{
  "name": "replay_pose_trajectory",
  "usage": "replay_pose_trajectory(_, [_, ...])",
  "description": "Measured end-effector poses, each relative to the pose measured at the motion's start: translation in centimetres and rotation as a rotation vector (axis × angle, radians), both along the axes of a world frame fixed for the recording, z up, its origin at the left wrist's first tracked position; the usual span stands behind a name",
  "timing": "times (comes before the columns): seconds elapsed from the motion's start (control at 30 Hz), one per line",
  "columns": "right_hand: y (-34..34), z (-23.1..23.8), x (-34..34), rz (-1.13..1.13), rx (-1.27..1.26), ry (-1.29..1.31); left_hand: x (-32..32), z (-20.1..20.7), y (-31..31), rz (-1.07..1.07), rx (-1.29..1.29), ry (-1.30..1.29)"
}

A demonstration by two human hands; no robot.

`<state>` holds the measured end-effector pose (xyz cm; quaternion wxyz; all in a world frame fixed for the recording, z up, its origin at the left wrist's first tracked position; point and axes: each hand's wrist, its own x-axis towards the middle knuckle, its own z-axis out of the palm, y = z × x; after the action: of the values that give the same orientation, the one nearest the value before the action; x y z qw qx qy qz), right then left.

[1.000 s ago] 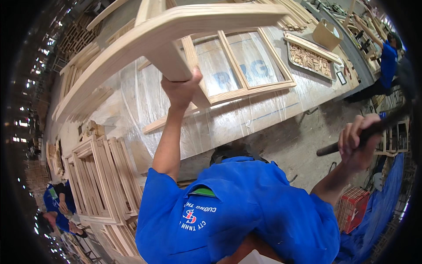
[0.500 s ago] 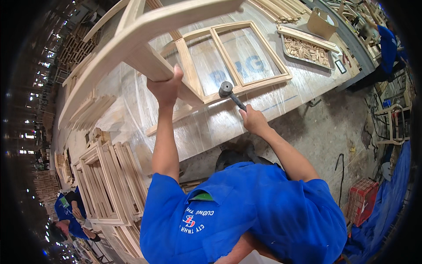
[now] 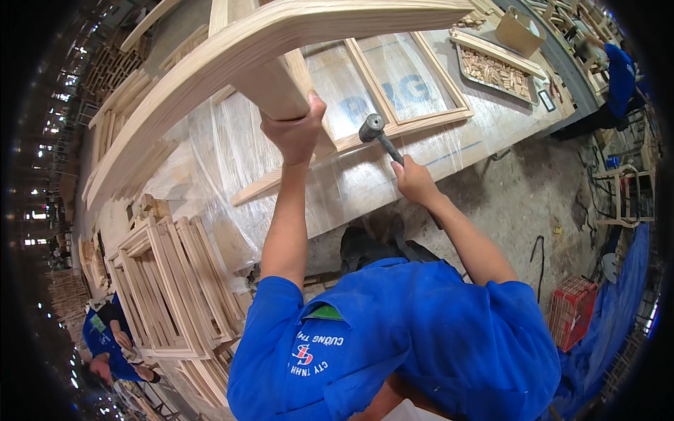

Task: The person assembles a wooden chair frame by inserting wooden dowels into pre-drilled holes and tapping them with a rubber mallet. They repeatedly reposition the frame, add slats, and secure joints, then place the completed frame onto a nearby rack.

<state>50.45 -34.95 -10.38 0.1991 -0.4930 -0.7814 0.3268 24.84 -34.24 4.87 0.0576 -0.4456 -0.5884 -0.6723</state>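
Left hand [image 3: 295, 133] out on the far side, and it's a full grip: palm up against the load, fingers wrapped round and partly hidden, left thumb [image 3: 317, 105] standing up along the right edge! The left forearm [image 3: 286, 221] runs almost straight from near to far, the left wrist [image 3: 295, 167] in line beneath the hand. Over to the right hand [image 3: 415, 181], nearer and lower, closed in a fist, right thumb [image 3: 399, 169] toward the far left, most fingertips out of sight. The right forearm [image 3: 472, 238] slants from near right to far left. The two hands stay apart, left one farther!
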Motion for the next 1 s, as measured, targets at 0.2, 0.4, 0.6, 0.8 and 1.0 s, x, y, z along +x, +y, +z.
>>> replay_pose_trajectory(0.2, [-0.7, 1.0, -0.2, -0.093, 0.005, -0.016, -1.0, 0.4, 0.4, -0.147, 0.032, 0.0])
replay_pose_trajectory(0.4, [-7.7, 18.6, 1.1, -0.202, -0.432, 0.092, -2.2, 0.2, -0.1, -0.199, -0.007, -0.056])
replay_pose_trajectory(0.6, [-14.2, 41.4, 7.8, -0.092, 0.803, -0.629, -2.5, 1.0, -1.1, -0.313, -0.078, -0.137])
replay_pose_trajectory(0.8, [-15.5, 45.3, 1.9, -0.088, 0.409, -0.46, -2.5, 0.4, -0.9, -0.376, -0.071, -0.164])
replay_pose_trajectory(1.0, [-8.6, 39.7, -8.0, 0.044, 0.393, -0.192, -2.5, 1.2, -1.3, -0.254, -0.119, -0.065])
